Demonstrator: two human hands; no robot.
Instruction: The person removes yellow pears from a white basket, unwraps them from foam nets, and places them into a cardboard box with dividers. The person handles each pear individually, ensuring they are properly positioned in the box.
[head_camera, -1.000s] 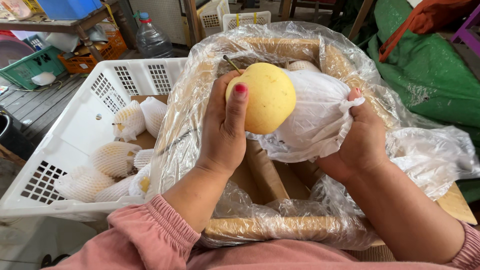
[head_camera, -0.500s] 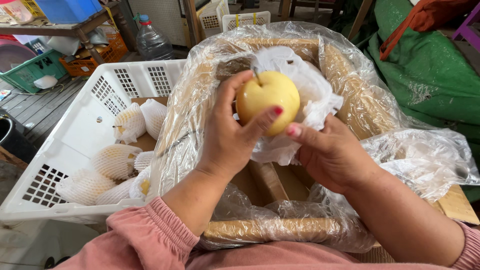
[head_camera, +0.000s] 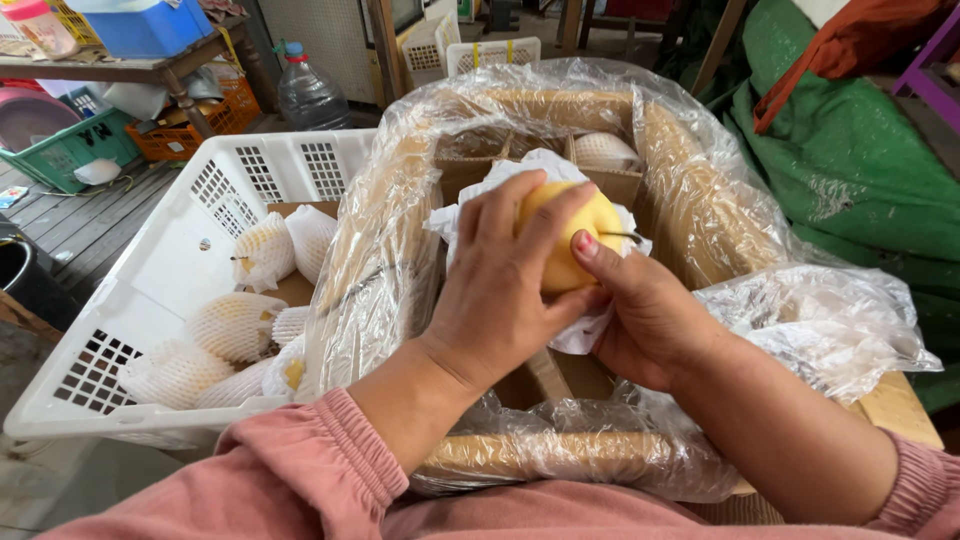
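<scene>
A yellow pear with a thin stem sits between both hands over a cardboard box lined with clear plastic. My left hand covers the pear from the left and top. My right hand cups it from below, together with a sheet of white tissue paper that lies around the fruit. One wrapped pear rests in a cardboard compartment at the far side of the box.
A white plastic crate at the left holds several pears in white foam nets. A green tarp lies at the right. Behind stand a water bottle, an orange basket, a green basket and a wooden table.
The pear has come lower and been turned in the paper. My left hand has shifted from behind it to over its top, and the white paper now lies closer around the fruit.
</scene>
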